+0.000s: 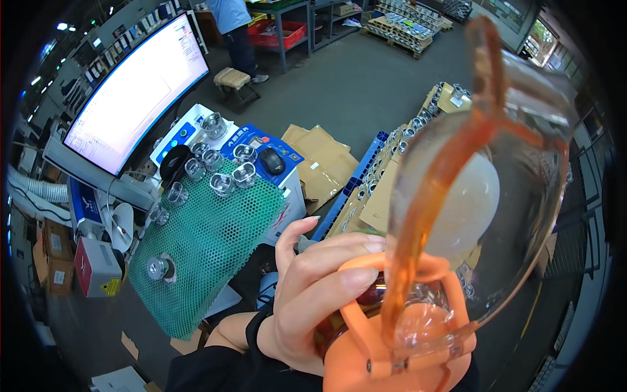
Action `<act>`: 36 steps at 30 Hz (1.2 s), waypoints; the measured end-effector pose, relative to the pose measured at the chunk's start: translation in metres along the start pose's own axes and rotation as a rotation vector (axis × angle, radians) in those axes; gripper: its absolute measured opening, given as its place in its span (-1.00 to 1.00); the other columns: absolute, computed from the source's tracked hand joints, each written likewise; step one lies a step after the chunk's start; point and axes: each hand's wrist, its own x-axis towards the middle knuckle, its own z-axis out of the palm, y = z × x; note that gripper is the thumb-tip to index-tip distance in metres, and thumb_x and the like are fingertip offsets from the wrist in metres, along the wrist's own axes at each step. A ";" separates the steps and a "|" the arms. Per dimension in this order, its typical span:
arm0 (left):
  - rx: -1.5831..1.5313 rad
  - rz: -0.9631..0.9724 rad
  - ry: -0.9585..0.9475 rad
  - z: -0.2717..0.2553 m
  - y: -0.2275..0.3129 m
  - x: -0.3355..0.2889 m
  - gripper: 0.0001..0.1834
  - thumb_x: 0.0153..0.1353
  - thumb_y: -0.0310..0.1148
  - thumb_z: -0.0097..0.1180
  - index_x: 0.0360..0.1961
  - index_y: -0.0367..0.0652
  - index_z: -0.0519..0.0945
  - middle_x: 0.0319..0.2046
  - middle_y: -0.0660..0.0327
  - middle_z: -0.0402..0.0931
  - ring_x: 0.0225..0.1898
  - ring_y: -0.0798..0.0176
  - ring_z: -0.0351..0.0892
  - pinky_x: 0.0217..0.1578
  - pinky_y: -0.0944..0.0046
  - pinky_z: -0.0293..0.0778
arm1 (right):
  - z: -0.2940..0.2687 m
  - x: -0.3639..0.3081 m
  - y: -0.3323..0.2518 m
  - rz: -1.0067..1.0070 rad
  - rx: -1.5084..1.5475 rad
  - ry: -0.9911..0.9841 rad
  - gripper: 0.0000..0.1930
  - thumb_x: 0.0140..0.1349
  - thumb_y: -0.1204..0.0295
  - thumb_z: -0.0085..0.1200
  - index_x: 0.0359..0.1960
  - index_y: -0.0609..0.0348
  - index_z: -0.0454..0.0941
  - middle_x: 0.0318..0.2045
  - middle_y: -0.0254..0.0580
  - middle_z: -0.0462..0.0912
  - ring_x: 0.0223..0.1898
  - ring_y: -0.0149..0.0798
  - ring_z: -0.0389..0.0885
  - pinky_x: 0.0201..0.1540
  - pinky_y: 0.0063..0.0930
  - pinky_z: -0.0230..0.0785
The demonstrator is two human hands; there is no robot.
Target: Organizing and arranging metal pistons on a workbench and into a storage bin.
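Close in front of me, an amber container with an orange hinged collar (405,366) and a large clear curved cover (522,215) fills the right side of the view. Its exact kind I cannot make out. An orange strip runs up along the cover, and a pale round disc (467,206) shows through it. My left hand (320,287), a black band at its wrist, is closed around the amber part just left of the collar. One finger sticks up apart from the others. My right hand is out of sight.
On the left, a green mesh mat (202,261) bears several small clear cups (222,184) and a round metal piece (159,268). Behind stand a lit monitor (140,91) and a black mouse (272,161). Flattened cardboard (320,163) lies beyond; another person (232,32) stands at the back.
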 end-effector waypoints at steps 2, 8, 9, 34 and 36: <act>0.026 0.007 0.009 -0.001 -0.004 -0.002 -0.26 0.00 -0.20 0.49 0.15 -0.11 0.36 -0.03 0.05 0.59 -0.01 0.03 0.67 0.28 -0.20 0.05 | 0.001 0.003 0.001 0.017 -0.008 -0.013 -0.53 0.27 0.34 0.25 0.19 0.22 0.51 0.11 -0.09 0.58 0.06 -0.15 0.60 0.14 -0.33 0.40; 0.071 -0.023 0.016 -0.005 -0.003 -0.005 -0.30 0.02 -0.22 0.48 0.14 -0.11 0.37 -0.04 0.08 0.61 -0.02 0.03 0.68 0.28 -0.20 0.06 | 0.007 0.012 0.003 0.049 -0.042 -0.041 -0.53 0.26 0.35 0.26 0.19 0.22 0.51 0.10 -0.09 0.59 0.06 -0.15 0.60 0.14 -0.33 0.41; 0.072 -0.031 0.029 -0.005 -0.003 -0.005 -0.30 0.02 -0.22 0.48 0.14 -0.11 0.37 -0.04 0.08 0.61 -0.02 0.03 0.69 0.27 -0.21 0.07 | 0.007 0.014 0.003 0.053 -0.047 -0.047 -0.53 0.26 0.35 0.26 0.19 0.22 0.51 0.10 -0.09 0.59 0.05 -0.15 0.60 0.14 -0.33 0.41; 0.159 -0.040 0.066 -0.004 0.005 -0.009 -0.30 0.04 -0.22 0.47 0.14 -0.11 0.35 -0.04 0.06 0.63 -0.04 0.03 0.69 0.27 -0.26 0.07 | 0.009 0.021 -0.009 0.100 -0.234 -0.044 -0.51 0.22 0.36 0.28 0.17 0.25 0.52 0.07 -0.10 0.62 0.03 -0.16 0.63 0.10 -0.34 0.44; 0.174 -0.048 0.042 -0.006 0.004 -0.011 -0.30 0.04 -0.23 0.46 0.15 -0.12 0.35 -0.04 0.06 0.63 -0.04 0.03 0.69 0.27 -0.27 0.06 | 0.008 0.020 -0.011 0.104 -0.252 -0.041 -0.51 0.22 0.36 0.29 0.17 0.25 0.52 0.06 -0.10 0.62 0.03 -0.16 0.63 0.10 -0.34 0.44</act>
